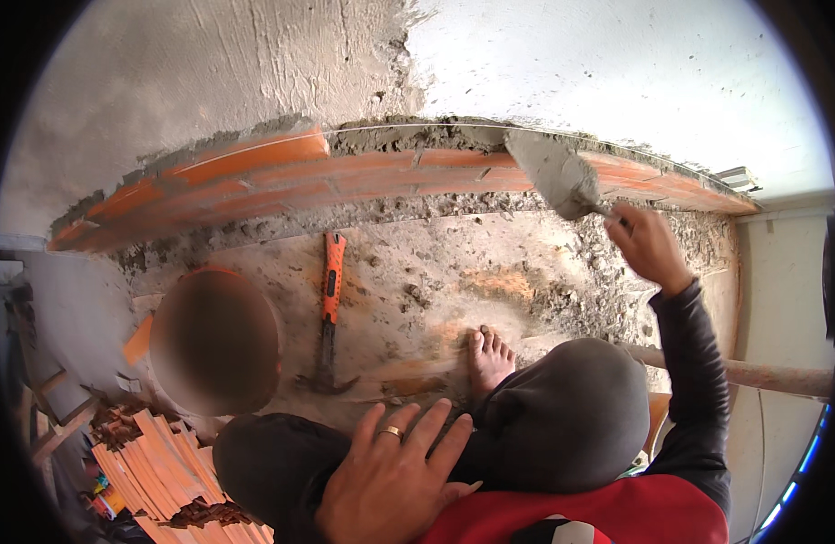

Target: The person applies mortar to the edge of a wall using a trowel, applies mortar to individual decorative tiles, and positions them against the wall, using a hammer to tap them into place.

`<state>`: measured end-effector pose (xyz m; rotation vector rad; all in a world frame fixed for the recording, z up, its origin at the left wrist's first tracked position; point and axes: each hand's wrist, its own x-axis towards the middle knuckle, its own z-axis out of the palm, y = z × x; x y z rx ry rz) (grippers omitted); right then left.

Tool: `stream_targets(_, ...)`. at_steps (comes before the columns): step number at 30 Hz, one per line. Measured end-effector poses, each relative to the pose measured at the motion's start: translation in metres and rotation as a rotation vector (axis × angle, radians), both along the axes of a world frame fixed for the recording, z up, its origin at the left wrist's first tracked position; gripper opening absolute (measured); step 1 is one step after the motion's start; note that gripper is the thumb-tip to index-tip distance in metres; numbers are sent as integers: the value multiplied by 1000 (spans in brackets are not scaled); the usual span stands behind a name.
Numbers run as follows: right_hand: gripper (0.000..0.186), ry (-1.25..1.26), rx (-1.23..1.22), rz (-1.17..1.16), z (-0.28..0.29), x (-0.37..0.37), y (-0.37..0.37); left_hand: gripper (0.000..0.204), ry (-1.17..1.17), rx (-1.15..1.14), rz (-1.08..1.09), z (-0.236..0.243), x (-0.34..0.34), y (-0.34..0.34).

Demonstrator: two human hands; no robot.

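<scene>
Right hand [649, 243] fingers closed round trowel [558, 177], blade against mortar atop brick course [345, 172]. Left hand [395, 480] fingers spread flat on knee, holding nothing. Best keep blade flat, press evenly along the joint. Hammer [330, 313] lies on floor.

Daylight, even; glare is seen at 1 o'clock, edges are bent and vignetted, a blurred patch at 8 o'clock.

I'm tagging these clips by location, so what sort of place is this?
Most likely a building site during bricklaying. The right hand holds a mortar-coated trowel against a half-built orange brick wall, a hammer lies on the mortar-strewn floor, and spare bricks are stacked below.
</scene>
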<state>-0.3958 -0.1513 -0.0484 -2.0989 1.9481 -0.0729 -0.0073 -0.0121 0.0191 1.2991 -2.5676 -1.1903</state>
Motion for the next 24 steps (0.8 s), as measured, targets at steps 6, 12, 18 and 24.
stream_targets(6, 21, -291, -206, -19, -116, 42, 31, 65, -21, 24, -36, -11, -8, -6)
stream_targets(12, 23, -418, -344, -225, -158, 62, 28, 66, -93, 64, -28, -17, -13, -10)
stream_targets(18, 21, -455, -214, -277, -148, 37, 43, 67, -108, 59, -25, -25, -11, -12)
stream_targets(24, 21, -548, -99, -397, -125, 38, 60, 68, -82, 69, -24, -22, -12, -16)
